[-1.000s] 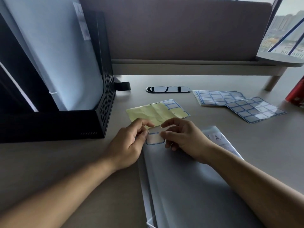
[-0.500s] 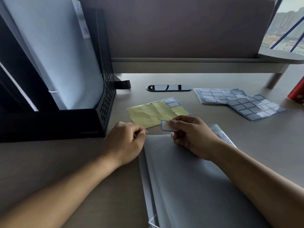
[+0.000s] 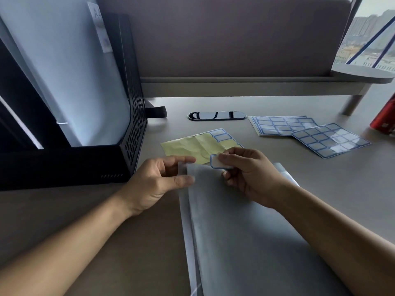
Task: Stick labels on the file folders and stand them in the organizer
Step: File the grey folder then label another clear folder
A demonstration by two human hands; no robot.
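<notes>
pinching label in right hand, left hand fingers spread at folder top edge

An office workstation: behind the grey desk stands a fabric partition, a cable grommet set in it, a black mesh file organizer at its left edge

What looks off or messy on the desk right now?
The yellow backing sheet beside the organizer is creased and nearly stripped, with only a few labels left at its far corner. The two label sheets on the right overlap askew. Nothing spilled or broken. The right hand holds one peeled label over the folder.
</notes>
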